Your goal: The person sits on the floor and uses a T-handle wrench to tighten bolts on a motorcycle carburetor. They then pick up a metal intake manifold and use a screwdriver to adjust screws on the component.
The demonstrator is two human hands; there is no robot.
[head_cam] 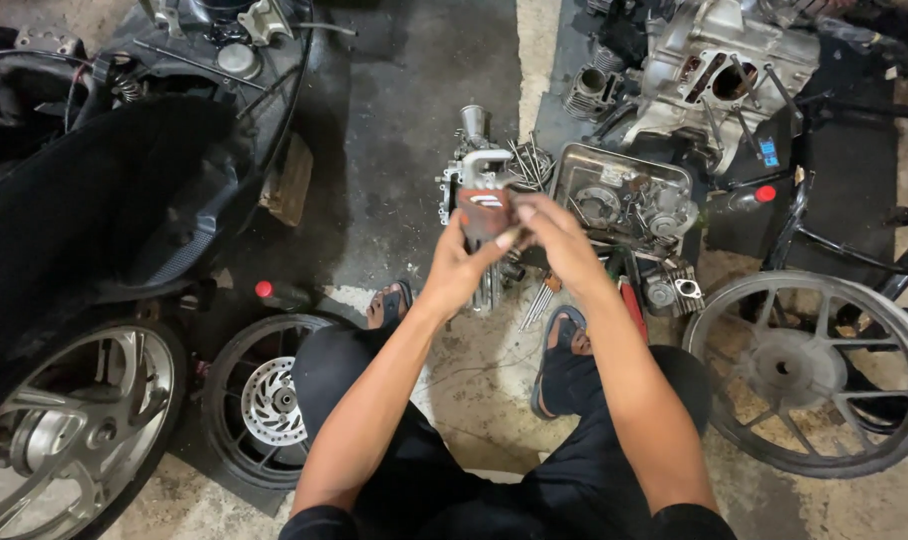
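I sit low on a workshop floor with both arms stretched forward. My left hand (462,262) grips a small reddish-brown metal part (482,208) with a grey curved bracket on top, held up at chest height. My right hand (554,232) closes over the same part from the right, fingertips pinching at its side. A thin rod-like piece pokes out between the two hands; what it is I cannot tell. Directly behind the hands an engine assembly (471,160) stands on the floor.
A metal tray (574,165) with engine parts lies right of the hands. A grey engine block (714,70) is at the back right. Spoked wheels lie at right (809,375), front left (69,420) and centre left (264,400). A dark scooter body (124,180) fills the left.
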